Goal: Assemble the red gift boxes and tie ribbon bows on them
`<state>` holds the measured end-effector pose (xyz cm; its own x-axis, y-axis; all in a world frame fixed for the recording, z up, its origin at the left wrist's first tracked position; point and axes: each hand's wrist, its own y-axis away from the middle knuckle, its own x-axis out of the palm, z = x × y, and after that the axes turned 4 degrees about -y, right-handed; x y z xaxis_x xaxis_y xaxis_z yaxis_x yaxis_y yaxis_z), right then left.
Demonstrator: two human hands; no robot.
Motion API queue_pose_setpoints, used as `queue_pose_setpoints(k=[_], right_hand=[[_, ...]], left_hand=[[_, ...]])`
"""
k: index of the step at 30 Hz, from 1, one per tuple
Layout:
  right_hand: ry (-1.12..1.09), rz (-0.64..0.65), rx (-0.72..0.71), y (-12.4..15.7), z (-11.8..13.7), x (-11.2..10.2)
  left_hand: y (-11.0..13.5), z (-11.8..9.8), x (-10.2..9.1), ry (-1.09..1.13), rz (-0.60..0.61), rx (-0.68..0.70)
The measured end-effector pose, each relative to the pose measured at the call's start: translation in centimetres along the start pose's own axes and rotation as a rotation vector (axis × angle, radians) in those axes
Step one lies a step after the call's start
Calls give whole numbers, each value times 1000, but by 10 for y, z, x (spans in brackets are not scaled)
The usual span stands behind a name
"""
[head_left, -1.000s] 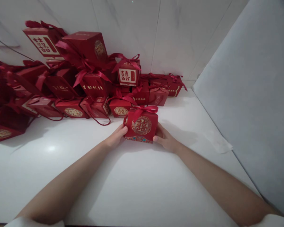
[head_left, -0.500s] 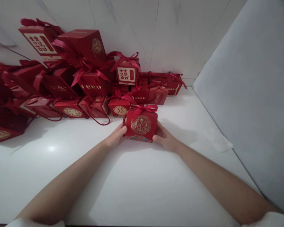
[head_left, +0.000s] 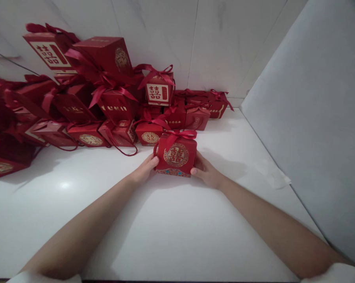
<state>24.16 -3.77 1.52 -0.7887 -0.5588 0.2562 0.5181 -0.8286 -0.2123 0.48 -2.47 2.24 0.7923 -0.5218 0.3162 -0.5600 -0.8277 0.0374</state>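
Observation:
A red gift box (head_left: 177, 155) with a gold round emblem, a patterned lower edge and a ribbon bow on top is held between both hands at the middle of the view. My left hand (head_left: 145, 169) grips its left side, thumb at the front corner beside a twisted red cord. On the opposite side, my right hand (head_left: 207, 171) presses with the thumb near the lower front corner. The fingers behind the box are partly hidden. Just behind it stands another red box (head_left: 150, 135) with a gold emblem.
Several red gift boxes (head_left: 115, 104) with ribbons are piled along the tiled wall (head_left: 165, 35), from the left to the centre. A pale panel (head_left: 319, 118) rises on the right. Clear tape (head_left: 273, 175) lies on the white table (head_left: 177, 236) beside it.

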Motion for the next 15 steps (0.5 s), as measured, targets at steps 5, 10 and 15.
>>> queue_pose_setpoints(k=[5, 10, 15], right_hand=[[21, -4, 7, 1, -2, -2], [4, -5, 1, 0, -2, -1], [6, -2, -3, 0, 0, 1]], left_hand=[[0, 1, -1, 13, -3, 2], [-1, 0, 0, 15, 6, -9], [-1, -1, 2, 11, 4, 3]])
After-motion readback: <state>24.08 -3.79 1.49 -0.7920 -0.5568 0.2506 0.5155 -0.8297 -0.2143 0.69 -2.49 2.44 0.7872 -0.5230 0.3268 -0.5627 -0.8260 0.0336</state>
